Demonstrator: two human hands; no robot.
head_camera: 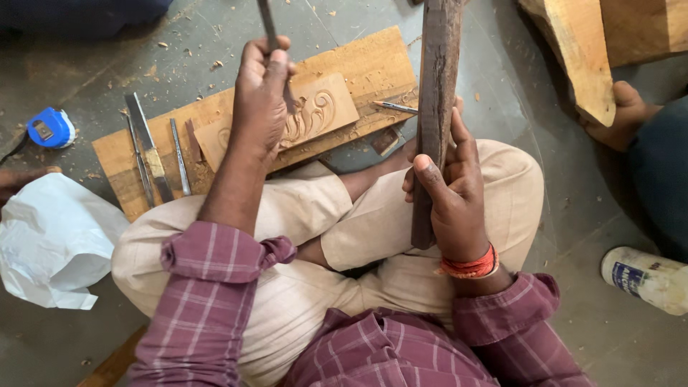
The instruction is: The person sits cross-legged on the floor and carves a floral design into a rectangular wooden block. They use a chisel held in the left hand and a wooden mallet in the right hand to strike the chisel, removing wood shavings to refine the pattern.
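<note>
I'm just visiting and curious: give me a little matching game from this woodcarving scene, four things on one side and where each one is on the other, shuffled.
Things:
1. chisel
2. dark wooden mallet
3. blue tape measure
4. white plastic bag

Places:
A. on the floor to the far left, beyond the plank
B. gripped in the left hand, over the carved panel
C. crumpled on the floor beside the person's left knee
D. held upright in the right hand

Pairs: 1-B, 2-D, 3-A, 4-C
</note>
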